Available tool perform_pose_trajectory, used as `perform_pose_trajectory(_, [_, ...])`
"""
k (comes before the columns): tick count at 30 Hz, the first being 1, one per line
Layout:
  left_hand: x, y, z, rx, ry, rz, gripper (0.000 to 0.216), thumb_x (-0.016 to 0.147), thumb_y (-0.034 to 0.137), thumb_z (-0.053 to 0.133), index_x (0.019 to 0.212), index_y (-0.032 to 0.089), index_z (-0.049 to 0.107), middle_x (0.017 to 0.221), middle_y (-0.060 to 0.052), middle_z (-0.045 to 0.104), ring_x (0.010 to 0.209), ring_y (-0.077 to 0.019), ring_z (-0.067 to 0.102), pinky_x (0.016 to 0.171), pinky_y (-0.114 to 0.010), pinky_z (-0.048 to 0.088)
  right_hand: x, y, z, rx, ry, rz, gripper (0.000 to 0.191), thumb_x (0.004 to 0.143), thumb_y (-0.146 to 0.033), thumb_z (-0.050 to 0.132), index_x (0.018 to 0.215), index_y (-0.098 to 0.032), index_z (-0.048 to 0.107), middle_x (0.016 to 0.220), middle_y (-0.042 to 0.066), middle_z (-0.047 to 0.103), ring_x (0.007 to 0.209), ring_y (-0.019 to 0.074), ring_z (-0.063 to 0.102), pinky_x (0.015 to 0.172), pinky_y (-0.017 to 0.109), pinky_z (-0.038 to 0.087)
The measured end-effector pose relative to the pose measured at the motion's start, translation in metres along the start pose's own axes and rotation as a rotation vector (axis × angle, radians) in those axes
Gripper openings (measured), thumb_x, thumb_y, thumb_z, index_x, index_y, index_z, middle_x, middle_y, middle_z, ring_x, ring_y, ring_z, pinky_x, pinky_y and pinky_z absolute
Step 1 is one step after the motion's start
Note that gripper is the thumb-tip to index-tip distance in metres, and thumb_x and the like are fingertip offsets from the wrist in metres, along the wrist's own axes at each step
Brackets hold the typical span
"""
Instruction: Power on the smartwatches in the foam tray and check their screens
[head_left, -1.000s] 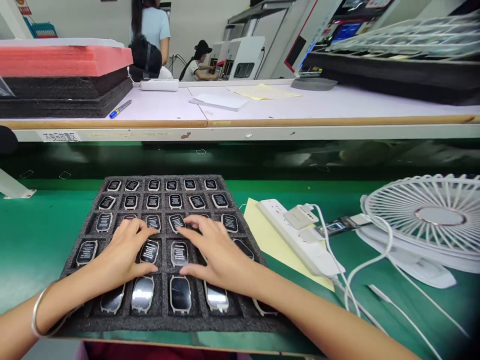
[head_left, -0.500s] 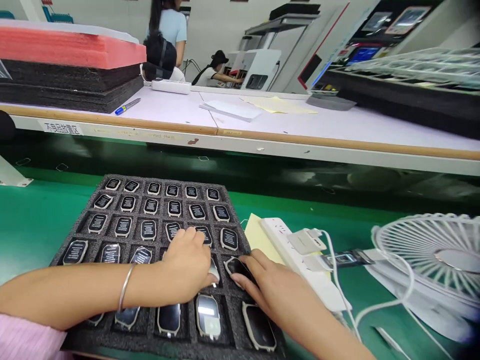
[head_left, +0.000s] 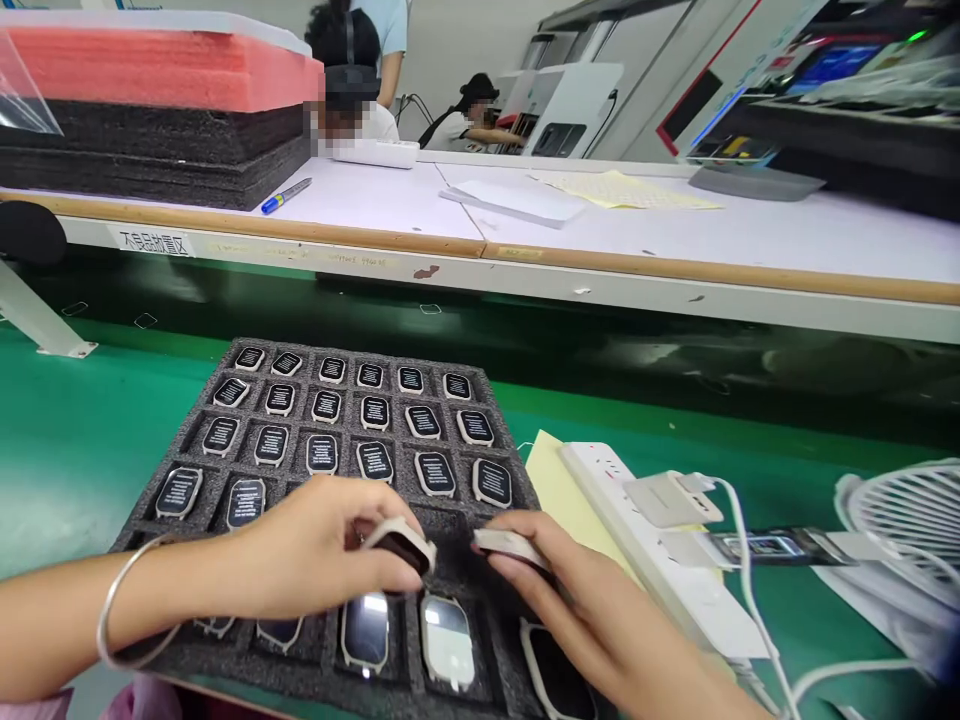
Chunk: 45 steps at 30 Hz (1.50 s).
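Observation:
A black foam tray [head_left: 217,375] lies on the green bench, its compartments holding several smartwatches without straps. Many of their screens show lines of white text. My left hand [head_left: 337,545] pinches one smartwatch [head_left: 409,548] by its edges, tilted above the tray. In my right hand [head_left: 562,580] is another smartwatch [head_left: 514,546], held edge-on between thumb and fingers just to the right. Below the hands, a watch with a half-white screen [head_left: 448,640] sits in the front row. My right forearm partly covers the front right watch [head_left: 555,670].
On the right are a white power strip [head_left: 600,470] with a plugged-in charger [head_left: 675,497], cables, a yellow sheet [head_left: 544,465] and a white fan [head_left: 915,510]. A raised shelf [head_left: 375,215] behind carries foam stacks [head_left: 150,150], a pen [head_left: 286,196] and papers [head_left: 517,203]. People are beyond it.
Both hands have lifted a smartwatch each out of the tray's compartments. My left hand has turned so that its watch shows. The view has shifted slightly left.

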<state>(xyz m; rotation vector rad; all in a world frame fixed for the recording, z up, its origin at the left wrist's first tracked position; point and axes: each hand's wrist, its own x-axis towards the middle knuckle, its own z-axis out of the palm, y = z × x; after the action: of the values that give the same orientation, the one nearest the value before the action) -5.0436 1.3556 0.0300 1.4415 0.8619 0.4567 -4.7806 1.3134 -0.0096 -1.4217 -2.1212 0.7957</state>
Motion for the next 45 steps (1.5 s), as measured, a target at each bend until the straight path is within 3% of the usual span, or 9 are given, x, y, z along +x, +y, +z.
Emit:
perform_pose_trajectory(3, [-0.001,-0.009,-0.022,-0.169,0.199,-0.003,0.018,0.079,0.029,0.071,0.091,0.018,0.063,0.078,0.001,0.065,0.058,-0.0096,0.054,0.055,-0.023,0.041,0.029,-0.019,0.010,0.491,-0.092,0.150,0.027,0.099,-0.046,0.048,0.111,-0.025,0.059,0.094,0.007,0.070,0.062,0.0169,0.058,0.057,0.029,0.047])
perform_pose_trajectory(6, [0.005,-0.009,-0.039,-0.264,0.407,0.020,0.028,0.080,0.036,0.071,0.099,0.017,0.063,0.081,0.000,0.065,0.054,-0.0081,0.050,0.052,-0.023,0.037,0.070,-0.034,0.027,1.012,-0.078,0.294,0.041,0.093,-0.053,0.057,0.119,-0.021,0.060,0.095,0.008,0.071,0.057,0.0129,0.051,0.053,0.027,0.041])
perform_pose_trajectory(10, [0.011,-0.003,-0.046,-0.275,0.508,0.133,0.031,0.074,0.029,0.076,0.100,0.016,0.064,0.085,-0.001,0.065,0.072,-0.0120,0.055,0.068,-0.026,0.042,0.108,-0.052,0.045,1.316,-0.126,0.236,0.039,0.080,-0.038,0.079,0.111,-0.020,0.066,0.095,0.005,0.069,0.075,0.0146,0.062,0.068,0.027,0.048])
perform_pose_trajectory(15, [0.012,-0.017,-0.043,-0.056,0.583,0.172,0.041,0.077,0.025,0.067,0.116,0.017,0.058,0.101,-0.004,0.065,0.096,-0.0190,0.059,0.088,-0.034,0.044,0.106,-0.056,0.058,1.334,-0.107,0.246,0.051,0.077,-0.036,0.085,0.121,-0.022,0.064,0.094,0.002,0.068,0.074,0.0136,0.066,0.071,0.028,0.050])
perform_pose_trajectory(21, [0.014,-0.040,-0.046,0.184,0.598,0.201,0.035,0.077,0.026,0.060,0.110,0.017,0.055,0.100,-0.005,0.062,0.092,-0.0200,0.057,0.085,-0.036,0.044,0.099,-0.041,0.056,1.338,-0.067,0.272,0.051,0.074,-0.031,0.088,0.120,-0.023,0.067,0.110,0.004,0.069,0.071,0.0099,0.063,0.068,0.025,0.048])
perform_pose_trajectory(27, [0.012,-0.037,-0.044,0.159,0.585,0.180,0.036,0.076,0.028,0.059,0.111,0.018,0.054,0.092,-0.002,0.060,0.078,-0.0161,0.054,0.069,-0.031,0.042,0.101,-0.041,0.053,1.386,-0.115,0.211,0.045,0.077,-0.031,0.086,0.118,-0.024,0.070,0.107,0.005,0.070,0.073,0.0105,0.063,0.072,0.025,0.050])
perform_pose_trajectory(35, [0.010,-0.034,-0.042,0.147,0.604,0.185,0.039,0.074,0.029,0.061,0.112,0.018,0.056,0.095,-0.003,0.061,0.081,-0.0174,0.055,0.072,-0.031,0.044,0.099,-0.040,0.053,1.399,-0.166,0.164,0.043,0.080,-0.029,0.083,0.120,-0.022,0.068,0.088,0.002,0.068,0.072,0.0132,0.066,0.071,0.027,0.052])
perform_pose_trajectory(38, [0.009,-0.033,-0.040,0.139,0.610,0.199,0.040,0.073,0.029,0.062,0.112,0.018,0.057,0.100,-0.005,0.063,0.085,-0.0180,0.057,0.074,-0.032,0.046,0.098,-0.039,0.054,1.398,-0.195,0.161,0.046,0.081,-0.029,0.082,0.123,-0.021,0.067,0.091,0.003,0.069,0.073,0.0139,0.068,0.072,0.028,0.053])
perform_pose_trajectory(45, [0.007,-0.034,-0.038,0.139,0.625,0.141,0.045,0.073,0.029,0.062,0.116,0.018,0.055,0.093,-0.003,0.062,0.074,-0.0152,0.055,0.064,-0.028,0.044,0.098,-0.041,0.052,1.428,-0.232,0.162,0.045,0.080,-0.029,0.083,0.122,-0.021,0.068,0.096,0.004,0.071,0.075,0.0139,0.070,0.074,0.028,0.054])
